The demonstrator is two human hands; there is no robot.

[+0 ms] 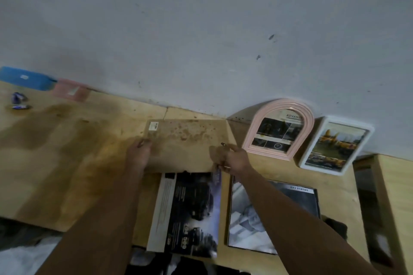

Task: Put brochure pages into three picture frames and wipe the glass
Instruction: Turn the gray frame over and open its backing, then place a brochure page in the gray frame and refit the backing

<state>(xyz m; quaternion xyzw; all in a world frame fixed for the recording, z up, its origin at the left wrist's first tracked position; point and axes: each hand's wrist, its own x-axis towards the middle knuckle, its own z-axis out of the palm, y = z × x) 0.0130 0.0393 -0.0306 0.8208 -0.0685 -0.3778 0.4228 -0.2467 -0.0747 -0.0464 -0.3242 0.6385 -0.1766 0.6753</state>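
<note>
Nearest me on the wooden table (pixel 67 163) I see a dark brochure page (pixel 192 214) with a white strip along its left edge, and just right of it a second brochure (pixel 250 216) lying under my right forearm. Beyond them lies a brown backing board (pixel 187 140), face-down and stained, overlapping the dark page's far edge. My left hand (pixel 138 152) grips the board's left edge, fingers curled over it; my right hand (pixel 232 158) pinches the board's near right corner, close to a small metal clip (pixel 223 144). Farther right, a pink arched frame (pixel 279 129) and a white rectangular frame (pixel 335 145) lean on the wall (pixel 201 29), each holding a page. Far left sit a blue case (pixel 24 78) and a pink case (pixel 71 90).
</note>
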